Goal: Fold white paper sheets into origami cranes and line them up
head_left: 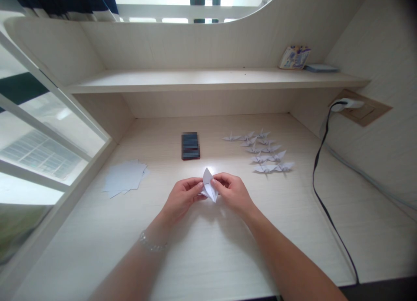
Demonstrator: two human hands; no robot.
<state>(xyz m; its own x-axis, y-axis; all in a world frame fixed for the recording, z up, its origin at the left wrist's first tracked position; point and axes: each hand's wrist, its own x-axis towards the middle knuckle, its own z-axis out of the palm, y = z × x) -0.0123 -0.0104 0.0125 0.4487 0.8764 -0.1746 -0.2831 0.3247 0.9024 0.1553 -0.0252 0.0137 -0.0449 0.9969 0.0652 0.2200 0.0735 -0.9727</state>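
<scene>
A partly folded white paper (pixel 210 189) is held over the middle of the desk, one pointed flap standing up and another tip pointing down. My left hand (pixel 186 193) pinches its left side between thumb and fingers. On the opposite side, the thumb and fingers of my right hand (pixel 232 191) grip the same paper. Several finished white paper cranes (pixel 265 150) stand in loose rows to the right, beyond my right hand. A stack of white paper sheets (pixel 124 177) lies fanned out on the left.
Behind my hands lies a dark phone-like rectangle (pixel 190 145), its face blurred out. A black cable (pixel 315 175) runs from a wall socket (pixel 365 109) down the desk's right side. Above the desk's back, a shelf (pixel 195 77) carries a small colourful box (pixel 295 57).
</scene>
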